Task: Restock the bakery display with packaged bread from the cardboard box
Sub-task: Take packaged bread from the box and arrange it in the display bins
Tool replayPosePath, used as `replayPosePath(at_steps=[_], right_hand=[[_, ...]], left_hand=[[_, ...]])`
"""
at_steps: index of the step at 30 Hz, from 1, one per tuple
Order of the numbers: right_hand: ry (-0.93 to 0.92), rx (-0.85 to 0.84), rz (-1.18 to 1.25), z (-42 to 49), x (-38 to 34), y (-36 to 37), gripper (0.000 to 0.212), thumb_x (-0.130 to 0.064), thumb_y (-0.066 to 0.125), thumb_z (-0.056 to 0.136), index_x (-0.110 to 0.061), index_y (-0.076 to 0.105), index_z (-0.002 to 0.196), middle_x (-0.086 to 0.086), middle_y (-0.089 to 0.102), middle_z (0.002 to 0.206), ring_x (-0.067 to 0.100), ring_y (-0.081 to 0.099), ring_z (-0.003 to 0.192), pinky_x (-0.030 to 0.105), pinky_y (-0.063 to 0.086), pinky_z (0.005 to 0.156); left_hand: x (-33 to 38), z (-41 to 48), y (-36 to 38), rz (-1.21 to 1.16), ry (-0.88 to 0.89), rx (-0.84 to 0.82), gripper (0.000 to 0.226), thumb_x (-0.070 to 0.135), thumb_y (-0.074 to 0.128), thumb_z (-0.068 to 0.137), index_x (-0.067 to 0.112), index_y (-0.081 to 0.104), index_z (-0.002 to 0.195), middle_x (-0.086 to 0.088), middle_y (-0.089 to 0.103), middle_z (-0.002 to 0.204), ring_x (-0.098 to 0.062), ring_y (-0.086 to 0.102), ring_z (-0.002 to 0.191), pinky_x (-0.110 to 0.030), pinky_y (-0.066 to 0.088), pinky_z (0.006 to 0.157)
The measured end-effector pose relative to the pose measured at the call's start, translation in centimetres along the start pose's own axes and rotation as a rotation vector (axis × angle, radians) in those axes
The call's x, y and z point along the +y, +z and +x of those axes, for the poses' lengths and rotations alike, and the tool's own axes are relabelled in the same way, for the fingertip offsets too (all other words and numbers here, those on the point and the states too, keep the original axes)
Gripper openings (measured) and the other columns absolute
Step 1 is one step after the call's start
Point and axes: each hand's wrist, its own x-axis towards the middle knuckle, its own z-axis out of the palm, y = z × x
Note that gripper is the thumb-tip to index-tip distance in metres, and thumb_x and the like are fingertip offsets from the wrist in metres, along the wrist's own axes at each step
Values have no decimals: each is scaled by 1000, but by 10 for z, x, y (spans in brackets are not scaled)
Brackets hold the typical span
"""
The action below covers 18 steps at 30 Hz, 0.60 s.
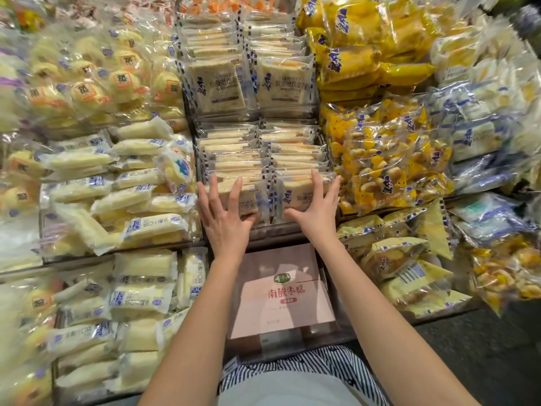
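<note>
Left hand [224, 221], fingers straight and spread wide, lies flat against the front packet of the left row [248, 200], thumb near the packet's lower edge; it grips nothing. A bin of pale roll packets [131, 200] lies just to its left. Two rows of sliced-bread packets [234, 153] stand on edge, front to back, in the middle display tier [272, 231], and appear nearly full. The front packet of the right row [295, 194] stands just beside its neighbour. Right hand [317, 206], also spread and flat, presses the face and right edge of that packet, next to the bags of small buns [389, 171]. The cardboard box [281, 291], pink-lidded, sits below the tier between the forearms; its lid looks shut, so its contents cannot be told.

Handling (judged): each packet is light, the crumb soft and easily crushed, the clear film slick and crinkly. Broad, flat contact, as shown, suits squaring the rows. A packet to be lifted is best taken by its two side edges or sealed seam, not pinched across the face. Hard pushing could buckle slices or tip the front packets over the tier's lip.
</note>
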Motion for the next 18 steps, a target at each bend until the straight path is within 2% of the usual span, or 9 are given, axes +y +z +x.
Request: replayPosePath(at_steps=[3,6,8,10,12,14,16,18], right_hand=[[-4,10,58,4,5,-3,105,-29,83,76,-42,13,153,11,-23,160,34,-10,150,51,12,121],[-59,26,73,-4,11,3,106,-27,82,76,-44,11,152,8,-23,161,32,-7,151,53,21,119],[-81,11,81,-9,12,7,105,-27,83,76,-45,11,152,5,-24,160,30,-4,151,51,26,118],[-78,3,79,-11,10,7,103,-29,83,76,-43,14,152,5,-25,160,29,-3,152,51,28,117],[-69,-4,71,-11,8,4,103,-32,82,77,-43,13,152,6,-25,161,29,-6,151,52,26,118],[-56,-7,46,-12,6,-2,106,-35,81,78,-44,7,153,9,-25,160,29,-12,151,52,16,121],[-30,-10,28,-16,3,-10,106,-34,78,82,-43,1,154,11,-26,160,29,-17,150,50,8,122],[3,-15,52,-23,-2,-20,101,-31,73,87,-41,-1,154,9,-24,161,27,-18,149,46,8,120]], left_hand=[[-4,-2,-2,25,-6,-13,103,45,85,67,38,22,149,-1,-4,161,-33,-5,149,-54,4,117],[-1,-3,-2,51,13,-59,105,46,84,69,37,19,151,-4,-10,163,-33,-16,149,-56,-3,118],[2,-3,-2,47,5,-80,106,50,82,70,37,18,152,-9,-11,164,-32,-22,147,-58,-3,118],[5,-5,-2,25,-15,-91,108,57,79,68,37,16,153,-14,-11,164,-37,-19,148,-63,2,118],[12,-7,-3,12,-45,-101,109,61,77,68,36,13,153,-16,-12,163,-39,-16,149,-66,7,117],[17,-8,-4,10,-75,-113,108,57,79,69,37,12,153,-14,-14,163,-37,-17,149,-66,6,117],[20,-7,-5,6,-98,-135,105,53,79,72,38,15,154,-11,-16,164,-35,-19,149,-65,0,117],[21,-7,-10,-9,-103,-163,100,51,77,76,39,17,155,-8,-17,164,-33,-21,149,-62,-10,116]])
